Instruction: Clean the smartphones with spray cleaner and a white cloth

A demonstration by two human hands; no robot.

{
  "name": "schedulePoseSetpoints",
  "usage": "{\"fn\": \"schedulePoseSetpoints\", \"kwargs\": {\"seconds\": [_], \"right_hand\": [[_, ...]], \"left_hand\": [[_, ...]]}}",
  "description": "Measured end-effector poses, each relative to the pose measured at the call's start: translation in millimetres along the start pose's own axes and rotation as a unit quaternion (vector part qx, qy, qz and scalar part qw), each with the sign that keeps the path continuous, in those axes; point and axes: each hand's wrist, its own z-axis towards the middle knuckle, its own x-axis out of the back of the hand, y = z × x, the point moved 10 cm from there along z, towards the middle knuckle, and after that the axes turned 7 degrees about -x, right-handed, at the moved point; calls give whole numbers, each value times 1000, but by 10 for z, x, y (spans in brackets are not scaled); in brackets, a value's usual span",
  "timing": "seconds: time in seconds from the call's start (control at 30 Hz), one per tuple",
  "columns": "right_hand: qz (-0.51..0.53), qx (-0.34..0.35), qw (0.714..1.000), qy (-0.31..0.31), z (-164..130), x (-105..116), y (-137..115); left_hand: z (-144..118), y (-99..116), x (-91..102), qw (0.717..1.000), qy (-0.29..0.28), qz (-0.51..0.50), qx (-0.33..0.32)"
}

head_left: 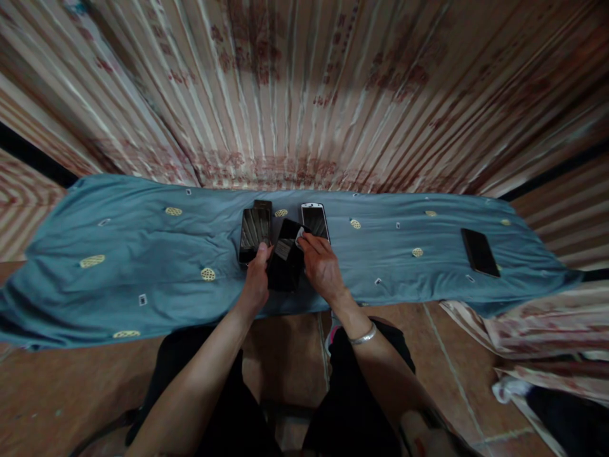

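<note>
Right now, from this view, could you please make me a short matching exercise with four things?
1. White-framed phone
2. Silver bangle
3. Small whitish piece
4. Cloth

A. Blue with yellow motifs
B. Pinched in the fingers of the right hand
C. Lying just beyond the right hand
D. Worn on the right arm

Pairs: 1-C, 2-D, 3-B, 4-A

The held phone point(284, 268) looks glossy, the blue cloth point(171, 295) matt.
</note>
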Motion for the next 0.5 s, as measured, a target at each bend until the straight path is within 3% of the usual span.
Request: {"fn": "schedulePoseSetpoints", "kwargs": {"seconds": [0.5], "right_hand": [[7, 55, 998, -41, -206, -82, -391]], "left_hand": [[94, 38, 139, 1000, 11, -19, -21]]}}
